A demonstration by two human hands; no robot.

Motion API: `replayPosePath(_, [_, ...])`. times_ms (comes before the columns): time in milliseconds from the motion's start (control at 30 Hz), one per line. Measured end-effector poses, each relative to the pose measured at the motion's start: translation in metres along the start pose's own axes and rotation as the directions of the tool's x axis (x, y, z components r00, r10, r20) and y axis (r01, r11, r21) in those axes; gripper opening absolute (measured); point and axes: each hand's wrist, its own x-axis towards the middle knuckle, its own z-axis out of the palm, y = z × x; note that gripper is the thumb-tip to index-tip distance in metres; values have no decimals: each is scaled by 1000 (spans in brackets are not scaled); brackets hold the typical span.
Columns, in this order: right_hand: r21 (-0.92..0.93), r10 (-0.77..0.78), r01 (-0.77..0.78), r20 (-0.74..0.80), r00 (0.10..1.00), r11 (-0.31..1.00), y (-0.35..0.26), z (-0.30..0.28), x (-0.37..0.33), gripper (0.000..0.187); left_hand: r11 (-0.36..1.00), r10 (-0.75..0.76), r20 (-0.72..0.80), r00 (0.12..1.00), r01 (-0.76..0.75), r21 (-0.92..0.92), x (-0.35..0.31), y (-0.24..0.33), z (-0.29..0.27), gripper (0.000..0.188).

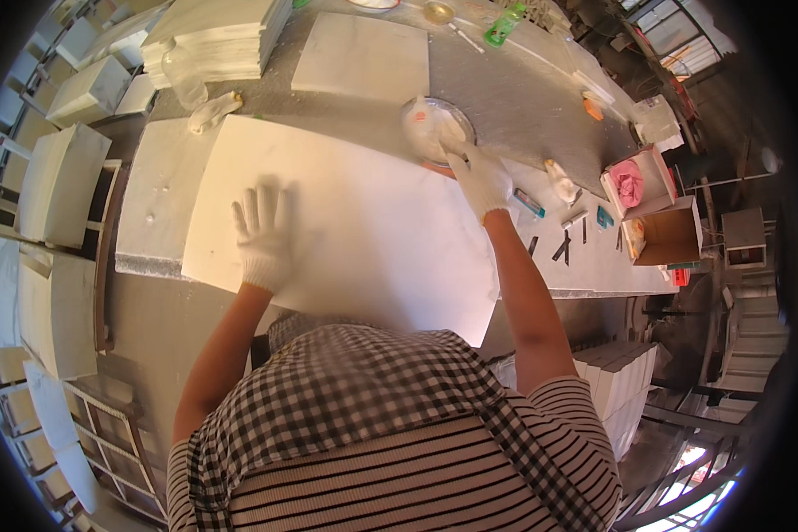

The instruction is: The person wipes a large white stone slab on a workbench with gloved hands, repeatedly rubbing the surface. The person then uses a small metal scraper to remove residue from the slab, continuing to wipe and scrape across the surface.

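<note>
A large white stone-like slab [355,213] lies in front of me, its near edge close to my checked apron. My left hand [266,232], in a white knit glove, rests on it with the fingers spread flat. My right hand [483,180], gloved too, reaches over the slab's far right edge to a round dish [468,120] holding white material. Its fingers are drawn together at the dish's near side around something thin that I cannot make out. A crumpled white glove [215,113] lies at the slab's far left corner, beside a clear plastic bottle [183,78].
Another slab [361,55] lies farther back, near a stack of slabs [213,40]. A green bottle [505,25] stands at the back. Dark tools [561,247], a blue-green tube [529,203] and open cardboard boxes [669,235] sit at right. Stone blocks [65,182] line the left.
</note>
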Motion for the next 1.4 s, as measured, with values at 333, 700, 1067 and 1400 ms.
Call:
replayPosePath(333, [-191,86,-55,157,984,980,-15,0,21,41,961,-277,-106,955,277,-12,17,-33,10,90])
replayPosePath(700, [442,-286,160,236,929,882,-89,31,-74,27,835,-526,-477,704,534,-133,-67,-93,48,60])
replayPosePath(1067, [397,-690,587,195,697,705,-182,66,-90,37,681,-725,-356,589,689,-247,-173,-79,98,56])
replayPosePath(1400, [229,-657,630,433,617,742,-197,47,-90,42,697,-715,-290,636,678,-234,-161,-74,95,55])
